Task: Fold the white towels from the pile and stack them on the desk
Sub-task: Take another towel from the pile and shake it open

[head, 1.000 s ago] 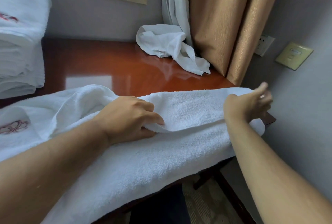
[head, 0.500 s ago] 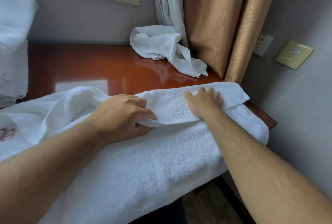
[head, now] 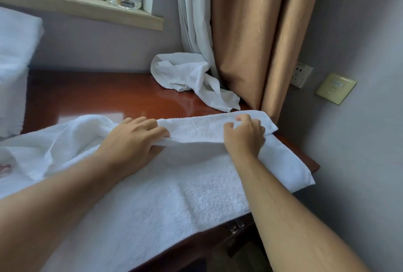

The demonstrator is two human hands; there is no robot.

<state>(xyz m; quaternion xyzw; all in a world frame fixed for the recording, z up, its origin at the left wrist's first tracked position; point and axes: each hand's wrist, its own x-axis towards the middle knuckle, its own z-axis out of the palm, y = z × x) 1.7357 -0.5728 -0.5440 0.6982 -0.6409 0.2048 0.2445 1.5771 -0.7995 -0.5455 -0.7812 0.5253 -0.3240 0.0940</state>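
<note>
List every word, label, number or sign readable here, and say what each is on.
No text can be read.
Red embroidered mark on the towel: cut off at the frame edge, unreadable.
Beige wall plate: faint marking, too blurred.
White socket: no legible marking.

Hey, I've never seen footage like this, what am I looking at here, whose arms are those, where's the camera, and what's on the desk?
There is no machine here. A person wears a camera on the head, so it looks forward and down along their own bare arms. A big white towel is spread over a glossy wooden desk. The left hand grips its folded-over edge, and the right hand has its fingers curled on the same flap nearer the end. A crumpled white cloth lies at the back by the curtains. A stack of folded towels stands at the far left.
</note>
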